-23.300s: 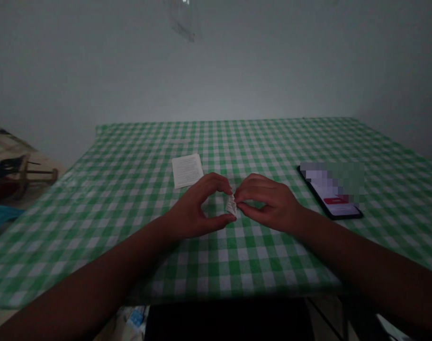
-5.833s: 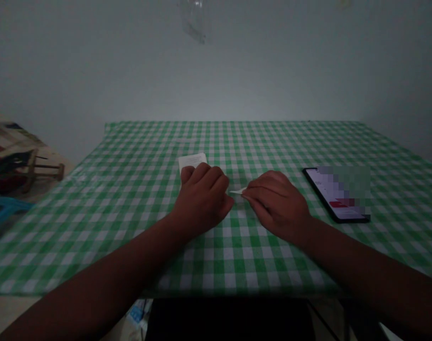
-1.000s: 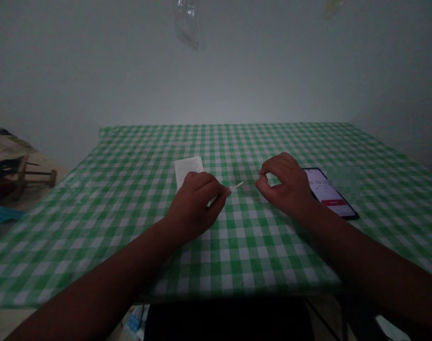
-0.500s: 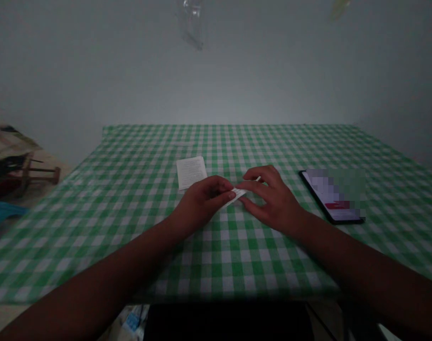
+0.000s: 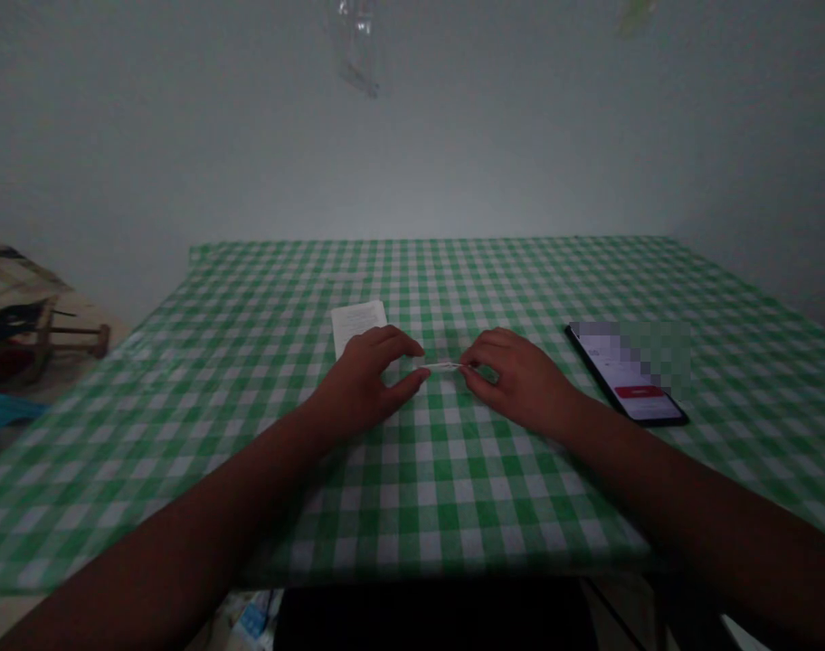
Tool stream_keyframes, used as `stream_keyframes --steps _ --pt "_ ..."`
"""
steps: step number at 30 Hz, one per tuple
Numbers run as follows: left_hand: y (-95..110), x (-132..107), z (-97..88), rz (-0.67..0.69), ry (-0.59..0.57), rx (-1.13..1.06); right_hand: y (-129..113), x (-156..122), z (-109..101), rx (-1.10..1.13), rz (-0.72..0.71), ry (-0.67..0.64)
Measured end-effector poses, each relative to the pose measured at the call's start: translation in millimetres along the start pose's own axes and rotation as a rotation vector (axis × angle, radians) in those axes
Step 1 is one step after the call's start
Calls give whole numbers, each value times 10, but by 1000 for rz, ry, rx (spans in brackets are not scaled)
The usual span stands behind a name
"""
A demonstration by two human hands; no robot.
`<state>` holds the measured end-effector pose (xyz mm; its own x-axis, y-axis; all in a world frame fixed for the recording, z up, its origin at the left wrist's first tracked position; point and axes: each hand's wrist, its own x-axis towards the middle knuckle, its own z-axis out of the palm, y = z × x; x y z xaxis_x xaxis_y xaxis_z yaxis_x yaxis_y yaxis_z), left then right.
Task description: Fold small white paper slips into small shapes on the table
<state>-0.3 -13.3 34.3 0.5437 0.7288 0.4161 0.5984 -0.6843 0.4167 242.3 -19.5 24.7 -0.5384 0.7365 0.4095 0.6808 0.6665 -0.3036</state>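
Between my hands a small folded piece of white paper (image 5: pixel 443 365) is seen nearly edge-on as a thin strip above the checked cloth. My right hand (image 5: pixel 517 375) pinches its right end between thumb and fingertips. At the left end, my left hand (image 5: pixel 358 380) has its thumb and index finger apart, with the thumb tip close to the paper; whether it touches is hard to make out. Beyond my left hand lies a white printed sheet (image 5: pixel 358 317), flat on the cloth and partly covered by the fingers.
A green-and-white checked tablecloth (image 5: pixel 453 479) covers the table, which meets a pale wall. Right of my right hand lies a phone (image 5: pixel 630 384) with its screen lit, partly pixelated. Clear plastic (image 5: pixel 358 45) hangs on the wall. A blue stool (image 5: pixel 5 411) stands at the left.
My hands have drawn apart, and my left finger and thumb have spread. The paper has turned from a slanted, face-showing position to a level, edge-on strip.
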Motion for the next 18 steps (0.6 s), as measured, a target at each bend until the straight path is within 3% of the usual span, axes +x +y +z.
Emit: stream_keyframes --steps 3,8,13,16,18 --pt "-142 12 -8 -97 -28 225 52 8 21 72 191 -22" --pt "-342 -2 19 -276 -145 481 129 15 64 235 452 124" --pt "-423 -6 42 -289 -244 473 99 50 169 810 741 266" --pt "-433 4 5 -274 -279 483 35 60 208 1124 755 361" --pt "-430 13 -28 -260 -312 488 1 54 214 1177 735 386"
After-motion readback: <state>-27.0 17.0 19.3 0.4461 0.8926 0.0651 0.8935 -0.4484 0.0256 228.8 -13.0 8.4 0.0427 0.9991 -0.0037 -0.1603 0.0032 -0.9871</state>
